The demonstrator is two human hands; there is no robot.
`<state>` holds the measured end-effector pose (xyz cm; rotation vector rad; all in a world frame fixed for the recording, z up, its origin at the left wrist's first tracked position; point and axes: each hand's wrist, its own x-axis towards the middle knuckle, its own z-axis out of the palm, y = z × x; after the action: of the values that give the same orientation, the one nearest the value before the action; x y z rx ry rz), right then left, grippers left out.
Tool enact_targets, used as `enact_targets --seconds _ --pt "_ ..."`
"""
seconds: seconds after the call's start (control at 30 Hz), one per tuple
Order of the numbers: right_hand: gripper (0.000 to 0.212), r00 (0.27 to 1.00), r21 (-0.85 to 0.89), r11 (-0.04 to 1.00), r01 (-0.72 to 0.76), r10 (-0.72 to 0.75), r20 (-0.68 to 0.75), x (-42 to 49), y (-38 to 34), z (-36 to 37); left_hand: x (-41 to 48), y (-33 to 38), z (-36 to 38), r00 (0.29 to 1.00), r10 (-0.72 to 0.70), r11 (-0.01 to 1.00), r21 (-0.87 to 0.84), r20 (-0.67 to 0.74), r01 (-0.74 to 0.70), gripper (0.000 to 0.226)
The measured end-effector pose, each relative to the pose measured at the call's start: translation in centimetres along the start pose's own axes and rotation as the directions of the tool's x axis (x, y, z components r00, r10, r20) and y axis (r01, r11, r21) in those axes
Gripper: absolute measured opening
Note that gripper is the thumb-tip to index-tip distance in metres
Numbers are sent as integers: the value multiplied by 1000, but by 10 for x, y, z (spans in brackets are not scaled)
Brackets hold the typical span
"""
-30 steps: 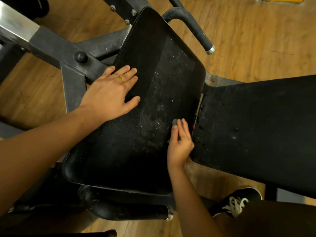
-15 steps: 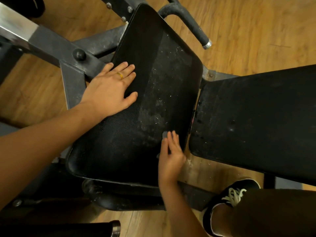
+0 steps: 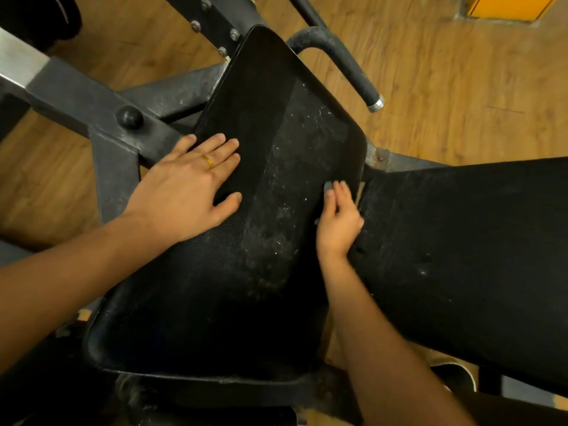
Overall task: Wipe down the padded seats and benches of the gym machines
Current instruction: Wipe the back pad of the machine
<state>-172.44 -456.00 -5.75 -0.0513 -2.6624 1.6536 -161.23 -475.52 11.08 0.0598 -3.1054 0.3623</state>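
Observation:
A black padded seat (image 3: 246, 272), speckled with pale dust and smears, fills the middle of the view. To its right lies a second black pad (image 3: 461, 247). My left hand (image 3: 187, 192), with a ring on one finger, rests flat and spread on the seat's upper left part. My right hand (image 3: 338, 216) lies with straight fingers on the seat's right edge, beside the gap between the pads. It presses a small grey cloth (image 3: 328, 186) that peeks out at the fingertips; most of the cloth is hidden under the hand.
A dark steel frame (image 3: 92, 99) with a round knob (image 3: 129, 116) runs at the upper left. A black handle bar (image 3: 353, 72) sticks out beyond the seat. Wooden floor lies all around, with a yellow object (image 3: 507, 6) at the top right.
My right hand slid toward me along the seat's right edge, then back up it with the cloth. My left hand has stayed flat on the seat.

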Motion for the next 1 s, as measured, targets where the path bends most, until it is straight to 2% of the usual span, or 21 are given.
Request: enact_targets --seconds 0.13,0.27,0.57,0.7,0.83,1.0 --pt "33 1000 -29 999 21 -21 -13 105 -16 22 1 -1 1 1000 3 1000 2 9 -3 68" --pt "26 998 -36 998 58 -57 33 155 -28 27 1 -1 2 1000 8 1000 8 -5 -8 66" --pt "32 993 48 994 94 -97 66 105 -2 22 1 -1 2 1000 0 1000 -4 -22 0 64" --pt "34 994 49 993 107 -109 29 139 -25 31 1 -1 2 1000 -4 1000 -2 -20 4 63" --pt "35 990 70 992 106 -112 80 168 -33 40 2 -1 2 1000 -12 1000 -8 3 12 64" --pt "34 990 53 989 136 -138 34 119 -18 31 2 -1 2 1000 -7 1000 -8 2 7 64"
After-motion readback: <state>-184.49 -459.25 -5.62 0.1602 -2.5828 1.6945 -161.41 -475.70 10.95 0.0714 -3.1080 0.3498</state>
